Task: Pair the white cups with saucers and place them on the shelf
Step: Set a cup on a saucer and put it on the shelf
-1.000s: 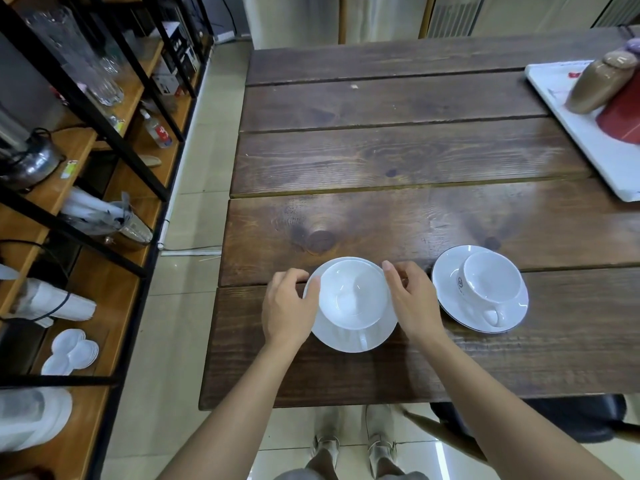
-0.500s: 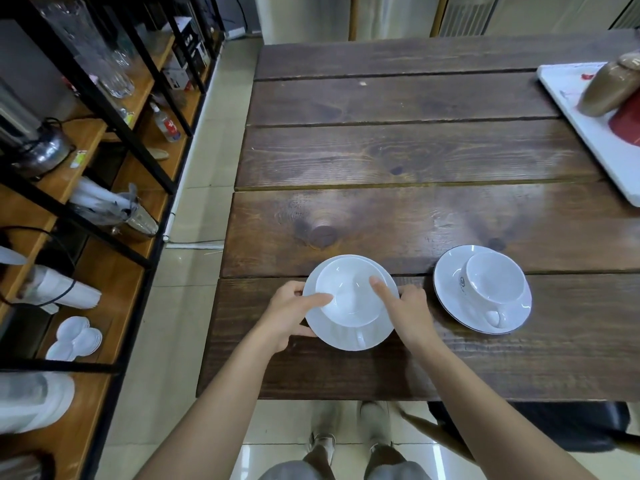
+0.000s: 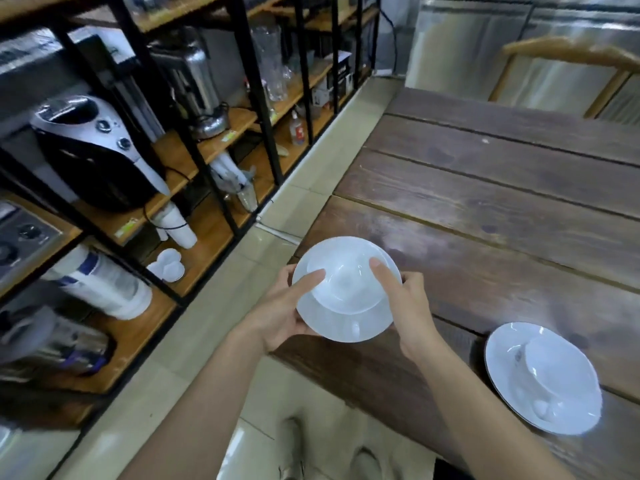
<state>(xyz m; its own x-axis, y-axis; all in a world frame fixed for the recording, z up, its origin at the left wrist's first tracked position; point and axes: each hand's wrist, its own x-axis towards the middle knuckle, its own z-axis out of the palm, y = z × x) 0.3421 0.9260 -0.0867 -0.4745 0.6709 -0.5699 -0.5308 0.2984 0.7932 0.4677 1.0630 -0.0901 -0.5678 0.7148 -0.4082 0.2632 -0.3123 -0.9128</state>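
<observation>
Dark wooden planks of the table [image 3: 502,209] filled the right of the frame, while black-framed wooden shelving [image 3: 207,140], crowded with appliances, glassware and stacked paper cups, ran along the left. At centre, both hands carried one white cup [image 3: 346,282] seated on its saucer [image 3: 346,327], lifted clear of the table's near-left corner. The left hand [image 3: 287,306] gripped the saucer's left rim, its thumb pressed on the cup; the right hand [image 3: 405,303] clasped the right rim likewise. A second cup and saucer [image 3: 543,379] sat paired on the table at lower right. The carry to the shelf looked under way; next, I judged, the set must travel level toward a free shelf board so the cup would not slide.
</observation>
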